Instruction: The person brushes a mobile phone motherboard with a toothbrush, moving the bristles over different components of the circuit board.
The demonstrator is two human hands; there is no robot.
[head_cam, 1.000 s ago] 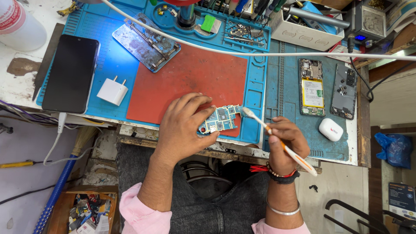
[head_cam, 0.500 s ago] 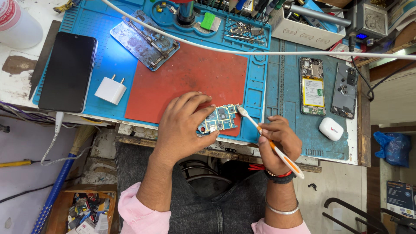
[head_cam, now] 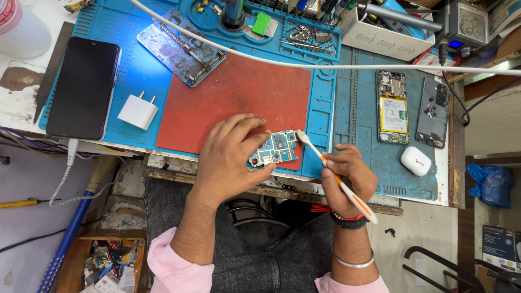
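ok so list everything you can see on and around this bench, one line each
circuit board: 1, blue-green, near edge of red mat, under left fingers
brush: 1, white and orange, head at the board's right edge
red mat: 1, red, centre of blue work mat
blue work mat: 1, blue, covers the bench
phone: 1, black, screen dark, left end
charger plug: 1, white, right of the phone
metal holder plate: 1, grey, top left of red mat
opened phone: 1, yellow battery showing, right side
back cover: 1, grey, beside opened phone
earbud case: 1, white, below them
cable: 1, white, across the bench
left hand: holds the board
right hand: grips the brush
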